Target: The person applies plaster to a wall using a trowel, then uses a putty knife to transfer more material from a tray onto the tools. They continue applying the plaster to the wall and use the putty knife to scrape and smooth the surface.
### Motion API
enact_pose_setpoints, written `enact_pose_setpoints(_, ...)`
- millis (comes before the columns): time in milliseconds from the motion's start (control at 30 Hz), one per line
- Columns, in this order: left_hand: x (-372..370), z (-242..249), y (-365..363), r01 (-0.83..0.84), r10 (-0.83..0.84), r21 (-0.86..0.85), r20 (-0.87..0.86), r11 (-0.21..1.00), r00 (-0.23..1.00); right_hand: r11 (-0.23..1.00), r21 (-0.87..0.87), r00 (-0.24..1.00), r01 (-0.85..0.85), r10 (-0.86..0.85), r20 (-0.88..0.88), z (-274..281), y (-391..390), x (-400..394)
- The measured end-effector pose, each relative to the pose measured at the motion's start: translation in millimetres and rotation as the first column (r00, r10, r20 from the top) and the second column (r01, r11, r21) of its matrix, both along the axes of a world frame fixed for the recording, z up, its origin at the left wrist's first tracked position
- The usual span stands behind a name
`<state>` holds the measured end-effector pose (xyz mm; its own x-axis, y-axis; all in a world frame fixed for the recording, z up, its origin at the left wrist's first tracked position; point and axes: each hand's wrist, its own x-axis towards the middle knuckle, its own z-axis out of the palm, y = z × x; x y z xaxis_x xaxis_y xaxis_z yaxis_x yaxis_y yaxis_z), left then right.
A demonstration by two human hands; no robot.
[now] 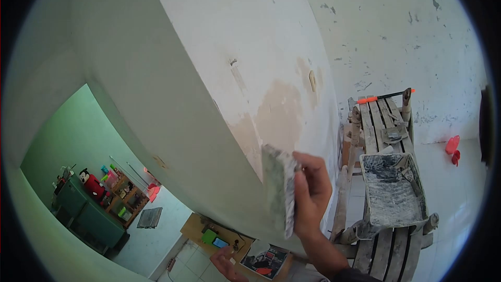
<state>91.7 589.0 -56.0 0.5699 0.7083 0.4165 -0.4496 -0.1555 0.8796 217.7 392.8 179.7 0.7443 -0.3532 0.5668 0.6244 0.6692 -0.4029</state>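
My right hand (313,198) is closed around the back of a plastering trowel (279,190), a flat rectangular plate smeared grey and white with a crusted edge. Held nearly upright, it overlaps the corner where the shaded wall (224,172) meets the white wall (235,31). Damp beige patches (279,109) mark the white face above it. Low in view, my left hand (225,265) holds nothing, its fingers loosely apart.
A slatted wooden bench (383,250) stands at right, bearing a plaster-coated tray (394,198), a smeared plate (394,134) and an orange-and-black hammer (383,96). Below lies a low table (195,224) with a phone (221,243). At left, a doorway shows a green fridge (88,211).
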Motion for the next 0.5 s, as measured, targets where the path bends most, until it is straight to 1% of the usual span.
enact_pose_setpoints(67, -3.1, 1.6, 0.6, -0.035, 0.035, -0.003, -0.008, 0.999, 0.999, 0.996, -0.044, 0.996, 0.077, -0.079, -0.050, 3.9, -12.0, 40.2)
enact_pose_setpoints(100, -5.3, 2.4, 0.8, -0.066, 0.066, -0.006, -0.017, 0.998, 0.998, 0.996, -0.044, 0.996, 0.072, -0.074, -0.051, 9.2, -9.1, 55.6)
enact_pose_setpoints(167, -7.1, -0.1, 1.3, -0.071, 0.071, 0.023, -0.002, 0.997, 0.997, 0.975, -0.159, 0.988, 0.154, -0.152, 0.023, 19.2, -5.9, 79.1)
enact_pose_setpoints(200, -6.4, 0.1, 2.3, -0.072, 0.071, 0.053, 0.014, 0.996, 0.997, 0.976, -0.155, 0.988, 0.156, -0.154, 0.025, 24.4, -4.0, 83.4)
enact_pose_setpoints(267, -10.5, 3.9, 0.7, -0.060, 0.057, 0.091, 0.038, 0.994, 0.998, 0.898, -0.294, 0.944, 0.328, -0.302, 0.133, 34.0, 4.0, 88.6)
enact_pose_setpoints(300, -11.4, 5.8, -0.1, -0.050, 0.043, 0.127, 0.059, 0.991, 0.997, 0.850, -0.302, 0.899, 0.432, -0.381, 0.215, 35.4, 8.7, 93.8)
enact_pose_setpoints(333, -10.3, -1.8, 3.7, -0.049, 0.041, 0.129, 0.062, 0.990, 0.997, 0.850, -0.299, 0.898, 0.434, -0.382, 0.217, 36.8, 10.6, 91.6)
enact_pose_setpoints(367, -9.8, -16.5, 10.4, -0.081, 0.074, 0.108, 0.072, 0.991, 0.995, 0.806, -0.332, 0.869, 0.489, -0.421, 0.258, 37.4, 11.9, 86.0)
enact_pose_setpoints(400, -9.3, -21.1, 12.5, -0.114, 0.107, 0.086, 0.081, 0.990, 0.991, 0.758, -0.363, 0.838, 0.542, -0.456, 0.299, 37.2, 13.4, 79.6)
enact_pose_setpoints(500, -8.9, -21.5, 15.2, -0.063, 0.057, 0.090, 0.070, 0.994, 0.996, 0.732, -0.290, 0.772, 0.616, -0.488, 0.408, 32.5, 20.0, 50.8)
